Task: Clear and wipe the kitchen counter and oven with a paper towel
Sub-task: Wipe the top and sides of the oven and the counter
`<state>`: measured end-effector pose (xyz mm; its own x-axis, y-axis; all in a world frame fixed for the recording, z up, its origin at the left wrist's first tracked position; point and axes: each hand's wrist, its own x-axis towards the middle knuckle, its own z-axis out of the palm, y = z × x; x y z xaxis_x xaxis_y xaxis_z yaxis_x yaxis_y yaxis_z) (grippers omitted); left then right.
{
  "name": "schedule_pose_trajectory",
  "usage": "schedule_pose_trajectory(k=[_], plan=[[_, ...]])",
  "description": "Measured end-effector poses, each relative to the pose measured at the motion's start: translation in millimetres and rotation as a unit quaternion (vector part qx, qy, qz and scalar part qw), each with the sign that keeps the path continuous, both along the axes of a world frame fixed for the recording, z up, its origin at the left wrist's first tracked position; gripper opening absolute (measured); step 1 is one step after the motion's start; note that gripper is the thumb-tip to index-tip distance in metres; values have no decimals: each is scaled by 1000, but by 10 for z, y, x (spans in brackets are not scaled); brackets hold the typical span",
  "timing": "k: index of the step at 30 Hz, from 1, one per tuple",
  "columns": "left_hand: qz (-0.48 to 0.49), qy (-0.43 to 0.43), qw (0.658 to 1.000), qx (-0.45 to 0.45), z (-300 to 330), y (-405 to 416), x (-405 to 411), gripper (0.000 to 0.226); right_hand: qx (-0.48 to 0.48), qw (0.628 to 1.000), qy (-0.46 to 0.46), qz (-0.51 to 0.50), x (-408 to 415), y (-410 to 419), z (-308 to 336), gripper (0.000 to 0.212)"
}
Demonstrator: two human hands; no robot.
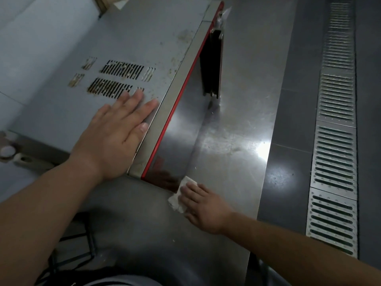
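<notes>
Steel counter (231, 129) runs front to back w/ the oven (144, 38) on its left side. Right hand (203, 205) lies flat, fingers straight, pressing the paper towel (181, 196) onto the counter at the oven's near front corner; nothing gripped. Towel pokes out left of the fingertips, touching the oven base. Left hand (115, 137) rests flat on the oven top near its front edge, prob. bracing. Right hand's nearer; unwiped, smeared counter stretches away towards the far edge.

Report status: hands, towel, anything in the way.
Left hand flat on oven top. Right hand pressing paper towel on counter at oven's front corner. Nothing blocking.
</notes>
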<state>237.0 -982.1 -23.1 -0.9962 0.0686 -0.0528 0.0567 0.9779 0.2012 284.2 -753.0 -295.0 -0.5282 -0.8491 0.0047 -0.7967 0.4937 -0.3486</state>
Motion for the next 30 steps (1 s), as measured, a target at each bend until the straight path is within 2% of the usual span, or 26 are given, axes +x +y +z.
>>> schedule_pose_trajectory(k=[8,13,15,18,20,22,25,30], plan=[[-12,0,1000,4,3,-16,25,50,-52,997,16,47,-915,-96,86,46],[-33,22,999,10,-79,-119,11,51,-88,991,15,104,-1522,-113,222,19],[-41,23,999,6,-107,-134,-6,52,-68,990,18,126,-1610,-93,285,16],[-50,30,998,4,-122,-146,-17,53,-43,995,43,84,-1466,-139,304,32],[-49,38,998,10,-133,-145,-3,53,-61,995,48,55,-1134,-96,252,37],[-51,45,998,18,-137,-141,-3,52,-103,992,18,65,-728,62,149,38],[-47,40,998,20,-127,-127,-15,52,-94,992,0,87,-314,412,18,36],[-49,38,998,13,-122,-131,1,53,-52,995,-3,79,-399,823,70,40]])
